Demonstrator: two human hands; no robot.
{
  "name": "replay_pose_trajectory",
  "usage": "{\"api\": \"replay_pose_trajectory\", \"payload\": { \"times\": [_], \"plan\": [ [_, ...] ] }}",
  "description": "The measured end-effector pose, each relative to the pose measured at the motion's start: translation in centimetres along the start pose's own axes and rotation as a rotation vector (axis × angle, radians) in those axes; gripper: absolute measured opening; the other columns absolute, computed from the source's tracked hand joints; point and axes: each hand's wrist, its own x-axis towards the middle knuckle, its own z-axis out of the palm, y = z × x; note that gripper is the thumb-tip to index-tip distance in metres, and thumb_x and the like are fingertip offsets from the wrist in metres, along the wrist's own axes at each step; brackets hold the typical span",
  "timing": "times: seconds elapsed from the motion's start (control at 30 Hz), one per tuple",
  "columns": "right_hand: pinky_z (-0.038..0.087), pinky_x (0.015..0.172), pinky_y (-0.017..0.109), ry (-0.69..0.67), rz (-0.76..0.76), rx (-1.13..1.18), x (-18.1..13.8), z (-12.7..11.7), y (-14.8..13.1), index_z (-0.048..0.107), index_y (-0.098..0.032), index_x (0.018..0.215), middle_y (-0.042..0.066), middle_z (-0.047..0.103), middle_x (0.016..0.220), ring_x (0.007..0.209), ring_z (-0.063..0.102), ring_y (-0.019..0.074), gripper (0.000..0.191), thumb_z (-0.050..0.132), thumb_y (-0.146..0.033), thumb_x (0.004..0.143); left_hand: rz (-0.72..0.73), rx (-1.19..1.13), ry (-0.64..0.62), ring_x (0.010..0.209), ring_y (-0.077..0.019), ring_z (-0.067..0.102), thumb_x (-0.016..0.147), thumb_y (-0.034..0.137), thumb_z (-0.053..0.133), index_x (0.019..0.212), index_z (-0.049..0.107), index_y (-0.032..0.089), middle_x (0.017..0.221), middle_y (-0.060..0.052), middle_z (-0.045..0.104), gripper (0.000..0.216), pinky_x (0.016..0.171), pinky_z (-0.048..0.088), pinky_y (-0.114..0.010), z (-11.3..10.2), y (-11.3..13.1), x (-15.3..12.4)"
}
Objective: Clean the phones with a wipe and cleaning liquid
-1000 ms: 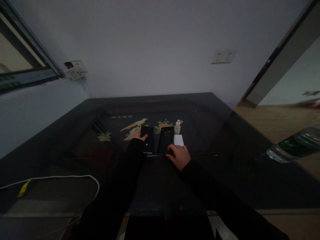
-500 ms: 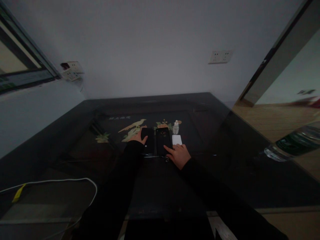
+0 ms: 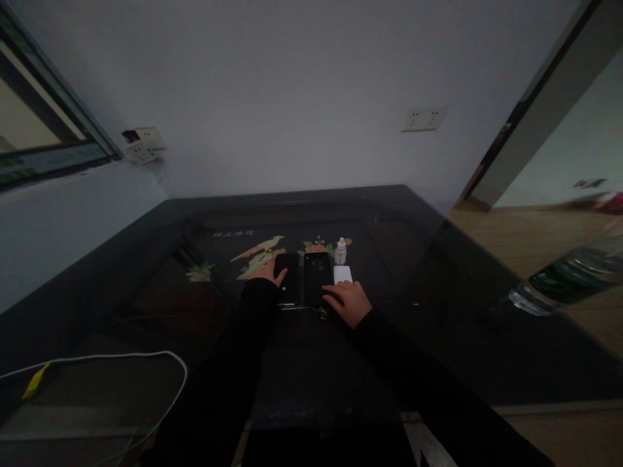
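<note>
Two black phones lie side by side on the dark glass-topped table (image 3: pixel 438 279). My left hand (image 3: pixel 267 271) rests on the left edge of the left phone (image 3: pixel 288 285), thumb across it, fingers flat. My right hand (image 3: pixel 349 302) lies at the lower right corner of the right phone (image 3: pixel 317 277), fingers stretched onto it. A small white card or box (image 3: pixel 342 274) sits right of that phone, touching my right fingers' side. Behind it stands a small white bottle (image 3: pixel 341 251).
A white cable (image 3: pixel 146 363) with a yellow tag (image 3: pixel 35 381) loops over the table's near left. A plastic water bottle (image 3: pixel 564 280) lies at the right edge. Wall sockets (image 3: pixel 422 119) sit above the table; a window frame is at left.
The right phone has been straightened and pushed close against the left phone. My right hand slid to its lower right corner. The view shifted slightly.
</note>
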Motion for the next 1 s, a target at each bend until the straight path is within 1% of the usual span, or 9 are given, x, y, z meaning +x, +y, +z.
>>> {"api": "replay_pose_trajectory", "payload": {
  "times": [0.13,0.2,0.27,0.4,0.53,0.67,0.8,0.93,1.0],
  "plan": [
    [0.038,0.067,0.028,0.152,0.166,0.064,0.6,-2.2,4.1,0.067,-0.019,0.088,0.005,0.067,0.076,0.072,0.058,0.0169,0.027,0.046,-0.036,0.085,0.129,-0.096,0.111,0.087,-0.0263,0.060,0.082,0.043,0.039,0.127,0.044,0.017,0.095,-0.012,0.064,0.052,0.075,0.045,-0.037,-1.4,-0.1,-0.2],
    [0.039,0.056,0.027,0.234,0.293,0.080,0.9,-3.5,6.5,0.066,-0.014,0.086,0.007,0.066,0.071,0.061,0.057,0.0169,0.034,0.041,-0.036,0.085,0.238,-0.157,0.142,0.088,-0.0199,0.059,0.083,0.030,0.040,0.118,0.053,0.020,0.091,-0.007,0.063,0.038,0.079,0.044,-0.030,-1.8,1.3,-0.3],
    [0.039,0.052,0.026,0.269,0.365,0.100,1.7,-4.5,8.0,0.066,-0.013,0.083,0.007,0.065,0.066,0.057,0.057,0.0167,0.034,0.041,-0.037,0.084,0.331,-0.224,0.155,0.088,-0.0152,0.058,0.082,0.025,0.041,0.106,0.059,0.022,0.090,-0.004,0.062,0.030,0.080,0.044,-0.025,-1.5,3.8,-0.3],
    [0.042,0.057,0.022,0.249,0.366,0.149,4.9,-4.9,7.4,0.063,-0.020,0.088,0.001,0.066,0.073,0.063,0.060,0.0124,0.021,0.051,-0.034,0.079,0.433,-0.333,0.141,0.091,-0.0112,0.057,0.076,0.029,0.055,0.109,0.055,0.021,0.102,-0.002,0.061,0.034,0.084,0.042,-0.021,0.6,10.5,0.3],
    [0.041,0.057,0.022,0.240,0.403,0.108,8.6,-4.4,4.9,0.058,-0.022,0.092,0.000,0.065,0.076,0.066,0.061,0.0137,0.027,0.062,-0.040,0.071,0.384,-0.343,0.095,0.089,-0.0207,0.060,0.065,0.042,0.065,0.096,0.060,0.015,0.093,-0.007,0.065,0.042,0.081,0.044,-0.031,2.3,14.6,1.4],
    [0.040,0.057,0.027,0.214,0.447,0.039,10.2,-4.3,3.8,0.058,-0.019,0.079,0.006,0.064,0.071,0.068,0.061,0.0199,0.031,0.063,-0.049,0.069,0.354,-0.347,0.029,0.082,-0.0209,0.063,0.066,0.038,0.064,0.093,0.061,0.016,0.085,-0.006,0.068,0.035,0.073,0.046,-0.029,3.0,14.9,2.5],
    [0.040,0.061,0.027,0.144,0.403,0.037,10.8,-4.5,4.0,0.060,-0.019,0.068,0.007,0.064,0.071,0.071,0.061,0.0197,0.024,0.064,-0.043,0.070,0.346,-0.370,-0.008,0.084,-0.0184,0.062,0.066,0.039,0.064,0.096,0.061,0.018,0.090,-0.005,0.068,0.036,0.073,0.045,-0.026,3.3,14.5,2.9],
    [0.042,0.064,0.022,0.039,0.291,0.124,11.1,-5.0,4.7,0.066,-0.022,0.076,0.001,0.067,0.075,0.071,0.061,0.0135,0.007,0.066,-0.024,0.070,0.367,-0.387,-0.033,0.082,-0.0165,0.062,0.065,0.041,0.065,0.093,0.061,0.020,0.087,-0.002,0.067,0.035,0.070,0.045,-0.024,3.5,14.3,3.2],
    [0.043,0.065,0.020,0.027,0.271,0.163,11.1,-5.2,5.0,0.066,-0.022,0.088,0.000,0.068,0.082,0.072,0.062,0.0113,0.020,0.066,-0.020,0.069,0.381,-0.387,-0.026,0.081,-0.0168,0.061,0.065,0.044,0.064,0.090,0.061,0.020,0.087,-0.002,0.067,0.035,0.070,0.044,-0.024,3.5,14.3,3.4]
  ]
}}
